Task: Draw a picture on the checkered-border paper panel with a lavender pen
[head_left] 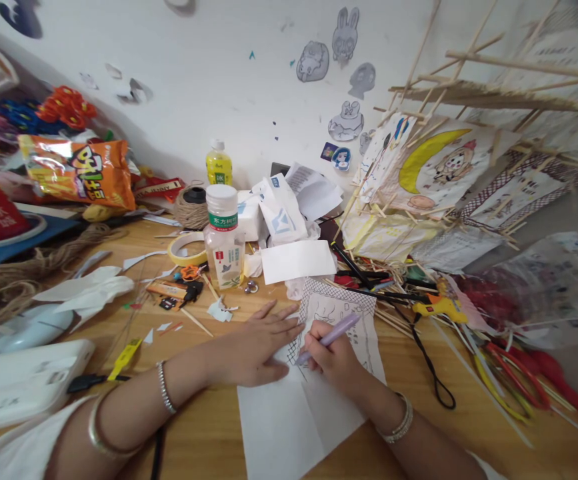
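A long sheet of white paper (289, 427) lies on the wooden table in front of me. Its upper part carries a line drawing inside a cross-hatched border. My left hand (256, 343) rests flat on the sheet's left side, fingers spread and holding nothing. Pinched in my right hand (329, 357) is a light purple pen (341, 329), its tip down by the lower left of the hatched border, close to my left fingers. My right hand covers part of the drawing.
A clear plastic bottle (224, 247), yellow tape roll (187, 249) and tissue pack (281, 210) stand beyond my hands. At right are a yellow glue gun (439, 309), scissors (516, 377) and a stick frame with drawings (439, 163). A white power bank (23, 383) lies left.
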`<control>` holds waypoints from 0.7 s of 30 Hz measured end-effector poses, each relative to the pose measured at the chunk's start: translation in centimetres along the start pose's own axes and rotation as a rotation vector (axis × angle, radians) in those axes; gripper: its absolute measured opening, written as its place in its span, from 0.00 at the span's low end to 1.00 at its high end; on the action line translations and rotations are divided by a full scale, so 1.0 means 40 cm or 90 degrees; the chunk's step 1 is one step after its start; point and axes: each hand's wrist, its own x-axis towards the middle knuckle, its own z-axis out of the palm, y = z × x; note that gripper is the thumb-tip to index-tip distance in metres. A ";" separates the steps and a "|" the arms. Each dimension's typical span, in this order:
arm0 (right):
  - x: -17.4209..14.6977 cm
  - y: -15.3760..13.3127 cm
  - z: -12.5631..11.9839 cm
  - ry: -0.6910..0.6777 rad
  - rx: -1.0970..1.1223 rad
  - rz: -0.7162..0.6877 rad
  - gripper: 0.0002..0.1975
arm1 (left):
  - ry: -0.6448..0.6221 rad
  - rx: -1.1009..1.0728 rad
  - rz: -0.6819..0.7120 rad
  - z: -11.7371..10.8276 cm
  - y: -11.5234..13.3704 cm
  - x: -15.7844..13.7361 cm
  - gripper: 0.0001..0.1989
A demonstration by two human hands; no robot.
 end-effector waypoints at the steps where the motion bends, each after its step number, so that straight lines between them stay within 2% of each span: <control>1: -0.002 -0.001 -0.001 0.002 0.001 0.003 0.14 | 0.000 0.001 -0.001 0.001 -0.001 0.000 0.35; 21: -0.011 -0.014 -0.003 -0.031 -0.041 -0.030 0.14 | 0.001 0.012 0.003 0.008 -0.011 -0.003 0.34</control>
